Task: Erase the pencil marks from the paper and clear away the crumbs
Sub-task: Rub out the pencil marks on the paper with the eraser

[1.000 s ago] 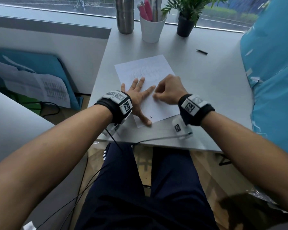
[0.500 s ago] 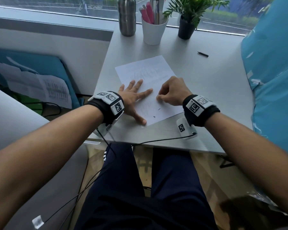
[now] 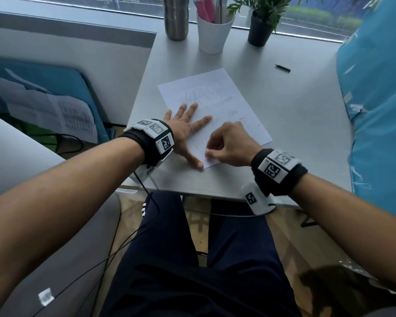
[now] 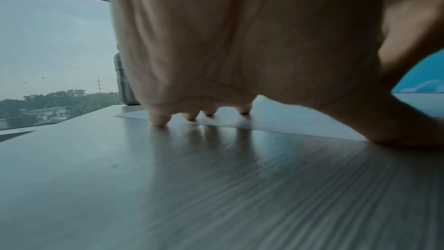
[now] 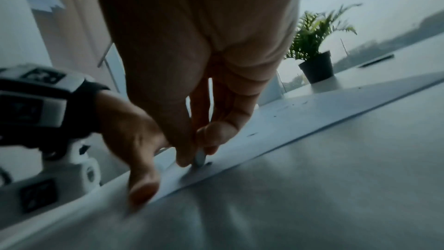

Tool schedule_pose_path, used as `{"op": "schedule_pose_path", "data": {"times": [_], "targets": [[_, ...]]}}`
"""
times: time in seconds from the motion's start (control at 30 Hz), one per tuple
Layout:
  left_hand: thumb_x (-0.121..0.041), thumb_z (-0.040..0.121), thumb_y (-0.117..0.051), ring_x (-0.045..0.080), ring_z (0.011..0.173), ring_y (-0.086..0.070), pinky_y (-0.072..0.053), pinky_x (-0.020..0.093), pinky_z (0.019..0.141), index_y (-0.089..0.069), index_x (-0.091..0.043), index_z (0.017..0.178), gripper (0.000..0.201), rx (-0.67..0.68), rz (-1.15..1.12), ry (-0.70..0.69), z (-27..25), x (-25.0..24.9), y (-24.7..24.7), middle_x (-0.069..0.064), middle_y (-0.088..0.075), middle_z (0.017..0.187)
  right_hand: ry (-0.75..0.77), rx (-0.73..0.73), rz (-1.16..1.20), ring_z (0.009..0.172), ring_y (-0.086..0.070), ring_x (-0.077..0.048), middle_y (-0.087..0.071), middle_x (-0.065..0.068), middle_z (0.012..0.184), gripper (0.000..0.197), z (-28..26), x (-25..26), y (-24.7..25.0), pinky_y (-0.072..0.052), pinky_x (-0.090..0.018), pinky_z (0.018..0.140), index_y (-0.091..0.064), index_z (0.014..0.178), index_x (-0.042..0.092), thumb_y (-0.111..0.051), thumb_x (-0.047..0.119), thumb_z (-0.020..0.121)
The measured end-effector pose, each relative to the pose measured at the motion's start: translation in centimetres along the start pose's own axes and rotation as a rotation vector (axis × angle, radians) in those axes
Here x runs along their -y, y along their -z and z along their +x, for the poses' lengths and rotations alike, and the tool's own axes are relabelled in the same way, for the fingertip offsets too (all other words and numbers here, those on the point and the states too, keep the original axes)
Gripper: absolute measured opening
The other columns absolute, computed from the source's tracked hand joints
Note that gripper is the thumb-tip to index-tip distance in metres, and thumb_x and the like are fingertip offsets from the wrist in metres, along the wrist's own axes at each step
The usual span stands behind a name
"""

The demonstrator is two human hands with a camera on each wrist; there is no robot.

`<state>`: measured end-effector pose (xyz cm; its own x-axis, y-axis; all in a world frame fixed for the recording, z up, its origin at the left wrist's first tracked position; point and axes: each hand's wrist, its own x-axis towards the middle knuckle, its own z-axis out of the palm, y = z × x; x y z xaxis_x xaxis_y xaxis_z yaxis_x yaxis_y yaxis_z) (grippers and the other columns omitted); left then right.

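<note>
The right hand point(image 3: 229, 145), pinching the eraser point(image 5: 200, 157), has slid toward 6 o'clock on the paper point(image 3: 226, 99); the spread left hand point(image 3: 185, 131) pins it; upper marks remain

No readable text anywhere.
The wristbands point(image 3: 157, 133) carry only black-and-white square code markers; the paper point(image 3: 226, 99) bears faint pencil scribble, and the sheets point(image 3: 76, 115) beside the bench show print too small to read.
</note>
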<state>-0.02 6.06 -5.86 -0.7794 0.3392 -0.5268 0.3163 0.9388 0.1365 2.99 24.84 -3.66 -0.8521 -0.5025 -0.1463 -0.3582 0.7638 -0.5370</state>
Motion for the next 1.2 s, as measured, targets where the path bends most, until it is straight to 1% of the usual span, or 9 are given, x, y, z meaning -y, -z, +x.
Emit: {"op": "schedule_pose_path", "data": {"times": [0.17,0.3,0.43,0.57,0.7,0.87,1.0,1.13,1.2], "targets": [[-0.088,0.035,-0.072,0.028,0.142,0.033,0.017,0.054,0.113,0.023,-0.05,0.146,0.15,0.011,-0.011,-0.004,-0.1,0.0,0.2,0.001,0.039,0.154,-0.162,-0.181,0.037,0.069,-0.066,-0.006,-0.073,0.003,0.074,0.008,1.6,-2.6,2.2,-0.051,-0.013,0.068,-0.078,0.076,0.016,-0.078,0.024,0.072],[-0.089,0.035,-0.071,0.028,0.143,0.033,0.016,0.054,0.113,0.023,-0.05,0.146,0.151,0.003,0.0,-0.003,0.0,0.0,0.0,0.001,0.039,0.154,-0.008,-0.002,0.005,0.067,-0.067,-0.007,-0.073,0.003,0.072,0.01,0.3,-0.6,0.4,-0.054,-0.02,0.069,-0.078,0.077,0.014,-0.079,0.022,0.072],[-0.088,0.035,-0.072,0.027,0.142,0.033,0.016,0.055,0.113,0.022,-0.05,0.146,0.151,0.01,-0.017,-0.007,-0.1,-0.1,0.1,0.001,0.039,0.154,-0.149,-0.161,0.022,0.07,-0.066,-0.008,-0.074,0.003,0.074,0.009,1.9,-2.0,1.9,-0.052,-0.019,0.071,-0.078,0.076,0.016,-0.078,0.024,0.071],[-0.089,0.035,-0.07,0.028,0.143,0.032,0.015,0.055,0.114,0.023,-0.048,0.147,0.151,0.001,0.009,-0.007,0.0,-0.1,0.0,0.003,0.038,0.155,0.034,0.019,0.005,0.063,-0.063,-0.007,-0.073,0.001,0.071,0.009,0.5,0.8,-0.6,-0.047,-0.011,0.061,-0.078,0.075,0.011,-0.076,0.019,0.072],[-0.088,0.036,-0.072,0.027,0.143,0.033,0.015,0.055,0.114,0.022,-0.049,0.146,0.15,0.016,-0.017,-0.002,-0.3,-0.2,0.3,0.002,0.038,0.155,-0.124,-0.147,0.022,0.068,-0.065,-0.006,-0.074,0.002,0.074,0.01,2.5,-1.5,1.9,-0.05,-0.016,0.069,-0.079,0.078,0.015,-0.078,0.024,0.073],[-0.09,0.035,-0.069,0.027,0.141,0.035,0.017,0.055,0.114,0.025,-0.049,0.145,0.151,0.015,-0.005,-0.005,0.0,-0.1,0.1,0.002,0.041,0.153,0.044,0.052,-0.006,0.067,-0.067,-0.007,-0.074,0.003,0.073,0.008,0.7,1.1,-0.2,-0.053,-0.019,0.069,-0.079,0.078,0.013,-0.078,0.019,0.074],[-0.089,0.035,-0.07,0.026,0.142,0.034,0.016,0.056,0.115,0.024,-0.049,0.146,0.151,0.018,-0.027,-0.001,-0.2,-0.2,0.1,0.001,0.04,0.154,-0.114,-0.111,0.019,0.069,-0.068,-0.007,-0.074,0.003,0.074,0.011,2.4,-1.0,1.6,-0.055,-0.019,0.07,-0.079,0.08,0.015,-0.079,0.023,0.073],[-0.091,0.032,-0.068,0.027,0.141,0.035,0.016,0.056,0.115,0.025,-0.048,0.145,0.153,0.009,-0.012,-0.009,0.0,-0.1,0.0,0.002,0.041,0.153,0.054,0.075,-0.012,0.064,-0.065,-0.006,-0.074,0.003,0.072,0.007,0.8,1.3,-0.5,-0.05,-0.012,0.065,-0.079,0.077,0.013,-0.078,0.019,0.074],[-0.089,0.034,-0.07,0.027,0.142,0.034,0.015,0.057,0.115,0.024,-0.048,0.146,0.153,0.019,-0.014,-0.004,-0.2,-0.2,0.0,0.002,0.04,0.154,-0.024,0.008,-0.038,0.065,-0.064,-0.006,-0.074,0.002,0.074,0.01,2.0,0.1,0.7,-0.049,-0.013,0.064,-0.079,0.079,0.014,-0.077,0.023,0.075]]}}
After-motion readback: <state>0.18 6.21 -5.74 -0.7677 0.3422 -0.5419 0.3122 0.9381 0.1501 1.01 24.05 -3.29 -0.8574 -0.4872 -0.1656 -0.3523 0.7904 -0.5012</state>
